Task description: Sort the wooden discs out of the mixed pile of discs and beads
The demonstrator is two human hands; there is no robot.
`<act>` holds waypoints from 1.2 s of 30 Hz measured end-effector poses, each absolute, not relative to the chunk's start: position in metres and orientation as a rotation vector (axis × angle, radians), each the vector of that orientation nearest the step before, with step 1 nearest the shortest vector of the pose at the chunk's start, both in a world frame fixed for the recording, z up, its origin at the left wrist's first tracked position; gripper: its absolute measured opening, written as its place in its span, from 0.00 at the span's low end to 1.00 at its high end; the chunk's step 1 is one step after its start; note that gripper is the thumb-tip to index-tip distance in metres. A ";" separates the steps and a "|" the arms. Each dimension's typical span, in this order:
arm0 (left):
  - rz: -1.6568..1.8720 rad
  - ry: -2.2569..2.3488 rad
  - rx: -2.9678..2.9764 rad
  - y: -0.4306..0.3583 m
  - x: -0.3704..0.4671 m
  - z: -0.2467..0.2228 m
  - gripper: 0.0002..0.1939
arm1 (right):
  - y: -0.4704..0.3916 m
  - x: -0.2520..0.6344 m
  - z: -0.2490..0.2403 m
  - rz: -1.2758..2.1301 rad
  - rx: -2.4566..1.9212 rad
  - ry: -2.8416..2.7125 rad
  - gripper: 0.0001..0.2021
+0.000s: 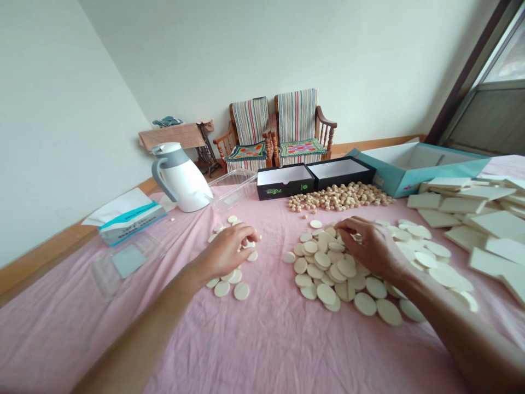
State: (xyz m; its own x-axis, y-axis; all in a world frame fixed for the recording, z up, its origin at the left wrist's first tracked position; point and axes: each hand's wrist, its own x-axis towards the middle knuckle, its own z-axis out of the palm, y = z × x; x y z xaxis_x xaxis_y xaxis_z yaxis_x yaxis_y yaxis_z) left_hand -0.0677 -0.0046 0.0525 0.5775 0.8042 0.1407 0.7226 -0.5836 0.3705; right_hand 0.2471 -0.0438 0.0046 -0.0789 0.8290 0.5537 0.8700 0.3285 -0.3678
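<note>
Round pale wooden discs point(322, 260) lie in a large heap right of centre. My right hand point(365, 241) is over the heap's back part, its fingers bent down and pressed together among the discs; what they hold, if anything, is hidden. A smaller scatter of discs point(241, 291) lies to the left. Above it is my left hand point(229, 246), fingers curled together, with a small pale piece point(259, 237) showing at the fingertips; I cannot make out what it is. Discs show below and behind this hand.
Small wooden beads point(340, 197) are piled before two black boxes point(285, 183). A blue box point(418, 164) and square wooden plates point(471, 205) are at the right. A white jug point(182, 178), tissue pack point(131, 216) and clear plastic trays point(235, 186) stand at the left on pink cloth point(262, 345).
</note>
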 end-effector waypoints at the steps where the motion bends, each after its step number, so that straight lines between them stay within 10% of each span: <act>1: 0.318 1.301 2.568 0.000 -0.079 0.053 0.10 | -0.044 0.247 0.004 -0.078 -1.495 -1.902 0.10; 36: 0.297 1.431 2.594 0.020 -0.073 0.037 0.07 | -0.044 0.246 0.004 -0.041 -1.490 -1.932 0.10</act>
State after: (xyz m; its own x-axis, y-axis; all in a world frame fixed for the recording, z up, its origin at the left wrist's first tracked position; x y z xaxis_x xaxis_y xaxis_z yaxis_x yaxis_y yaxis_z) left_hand -0.0731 0.0198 0.0370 0.5213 0.8482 0.0940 0.8157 -0.5277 0.2371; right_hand 0.2460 -0.0439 0.0039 -0.1068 0.8418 0.5291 0.8636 0.3422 -0.3703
